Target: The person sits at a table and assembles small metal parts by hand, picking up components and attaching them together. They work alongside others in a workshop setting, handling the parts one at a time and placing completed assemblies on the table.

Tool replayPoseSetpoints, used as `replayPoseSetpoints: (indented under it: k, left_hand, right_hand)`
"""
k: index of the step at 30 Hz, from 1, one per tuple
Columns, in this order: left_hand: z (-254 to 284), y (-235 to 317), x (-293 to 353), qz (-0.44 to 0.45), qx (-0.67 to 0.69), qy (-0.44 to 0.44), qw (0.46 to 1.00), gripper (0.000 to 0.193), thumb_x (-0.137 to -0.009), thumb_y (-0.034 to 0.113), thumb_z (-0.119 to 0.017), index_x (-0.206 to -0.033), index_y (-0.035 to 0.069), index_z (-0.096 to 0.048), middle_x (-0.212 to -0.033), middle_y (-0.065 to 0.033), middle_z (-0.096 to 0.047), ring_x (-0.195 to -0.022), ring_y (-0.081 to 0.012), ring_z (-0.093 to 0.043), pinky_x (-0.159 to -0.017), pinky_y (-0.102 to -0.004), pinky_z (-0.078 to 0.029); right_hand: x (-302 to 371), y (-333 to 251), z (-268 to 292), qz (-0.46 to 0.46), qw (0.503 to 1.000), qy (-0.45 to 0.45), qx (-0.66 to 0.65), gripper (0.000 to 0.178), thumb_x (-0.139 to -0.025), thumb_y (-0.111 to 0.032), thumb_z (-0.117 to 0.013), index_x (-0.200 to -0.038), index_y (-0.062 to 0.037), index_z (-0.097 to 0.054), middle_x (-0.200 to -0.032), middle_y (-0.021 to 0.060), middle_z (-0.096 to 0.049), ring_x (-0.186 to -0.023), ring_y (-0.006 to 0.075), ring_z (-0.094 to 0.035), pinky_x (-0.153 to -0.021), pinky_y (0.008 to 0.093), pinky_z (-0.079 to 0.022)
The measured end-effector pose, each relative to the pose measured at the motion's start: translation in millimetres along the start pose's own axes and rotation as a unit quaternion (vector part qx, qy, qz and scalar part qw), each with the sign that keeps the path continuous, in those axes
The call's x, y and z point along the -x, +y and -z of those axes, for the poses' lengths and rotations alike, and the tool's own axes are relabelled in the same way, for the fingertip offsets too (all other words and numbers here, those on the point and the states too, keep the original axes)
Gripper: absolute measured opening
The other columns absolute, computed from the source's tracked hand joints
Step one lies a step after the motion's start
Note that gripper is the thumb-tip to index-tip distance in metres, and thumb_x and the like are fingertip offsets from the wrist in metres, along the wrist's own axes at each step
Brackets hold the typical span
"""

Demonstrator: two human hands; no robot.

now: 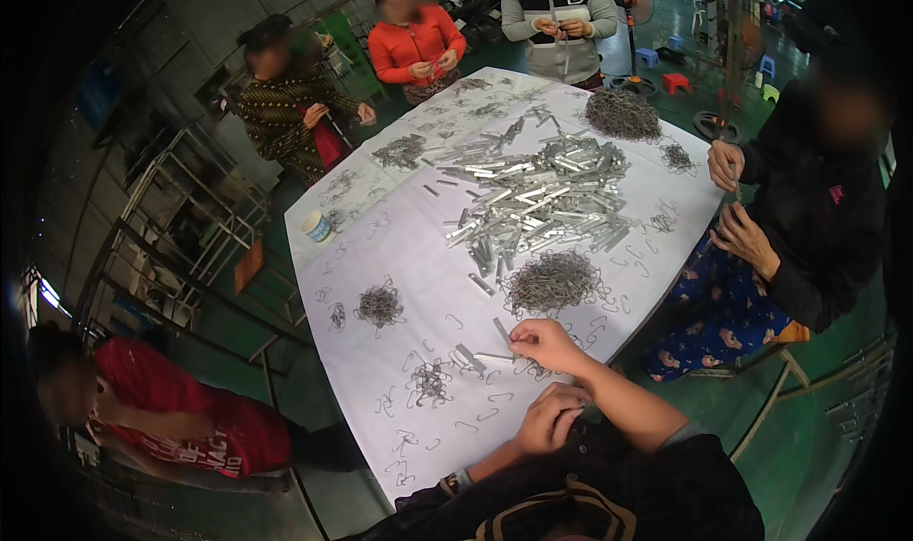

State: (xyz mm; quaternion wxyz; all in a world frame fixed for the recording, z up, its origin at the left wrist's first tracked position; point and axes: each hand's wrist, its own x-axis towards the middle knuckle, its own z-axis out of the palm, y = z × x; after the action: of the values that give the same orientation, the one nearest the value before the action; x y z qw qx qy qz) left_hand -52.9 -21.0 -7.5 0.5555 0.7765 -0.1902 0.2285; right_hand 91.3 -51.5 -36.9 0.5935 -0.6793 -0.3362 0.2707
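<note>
My right hand (547, 343) reaches over the near part of the table and pinches a short flat metal strip (502, 330) between thumb and fingers. Closer to my body, my left hand (550, 417) is curled closed; what its fingers hold, if anything, is hidden. Left of my right hand, a few more metal strips (468, 357) lie loose on the white cloth. Bent wire hooks (430, 382) are scattered beside them. Just beyond my right hand rises a dense heap of wire hooks (552, 282).
A big pile of metal strips (542, 194) covers the table's middle. Another hook heap (623, 113) sits at the far right, a smaller one (379, 305) at left. A paper cup (316, 225) stands by the left edge. Several people work around the white-covered table (380, 256).
</note>
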Motion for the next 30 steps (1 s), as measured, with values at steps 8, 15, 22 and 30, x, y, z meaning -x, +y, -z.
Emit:
replayPoseSetpoints:
  k: [8,15,22,30]
  left_hand:
    - [-4,2,-9,0.004,-0.004,0.008,1.000,0.015,-0.083,-0.007,-0.055,-0.095,0.001,-0.051,-0.095,-0.0190,-0.064,-0.082,-0.0285,-0.060,-0.076,-0.0359,-0.048]
    - [-12,2,-13,0.039,-0.017,0.018,0.999,0.014,-0.084,-0.008,-0.056,-0.093,0.001,-0.052,-0.093,-0.0171,-0.064,-0.084,-0.0274,-0.061,-0.078,-0.0353,-0.047]
    - [-17,4,-18,0.050,-0.062,0.026,0.997,0.012,-0.083,-0.005,-0.061,-0.091,0.001,-0.055,-0.090,-0.0145,-0.064,-0.079,-0.0293,-0.061,-0.070,-0.0347,-0.049]
    - [-19,-2,-14,0.059,-0.061,-0.001,0.996,0.012,-0.082,-0.004,-0.061,-0.092,0.001,-0.055,-0.089,-0.0145,-0.063,-0.078,-0.0296,-0.061,-0.069,-0.0349,-0.049]
  right_hand:
    - [87,-22,43,-0.069,0.952,0.094,-0.283,0.029,-0.083,-0.002,-0.069,-0.110,0.0053,-0.061,-0.087,0.0066,-0.065,-0.072,0.0092,-0.059,-0.066,0.0228,-0.049]
    - [127,-26,57,-0.037,0.935,0.190,-0.297,0.029,-0.082,0.000,-0.069,-0.109,0.0050,-0.060,-0.084,0.0059,-0.063,-0.069,0.0096,-0.058,-0.064,0.0221,-0.049]
    - [138,-36,57,-0.043,0.946,0.178,-0.267,0.030,-0.083,-0.001,-0.070,-0.110,0.0048,-0.061,-0.079,0.0045,-0.064,-0.070,0.0078,-0.060,-0.064,0.0207,-0.049]
    - [140,-34,55,-0.037,0.961,0.170,-0.217,0.028,-0.082,-0.002,-0.070,-0.108,0.0046,-0.063,-0.079,0.0027,-0.065,-0.070,0.0044,-0.059,-0.063,0.0184,-0.047]
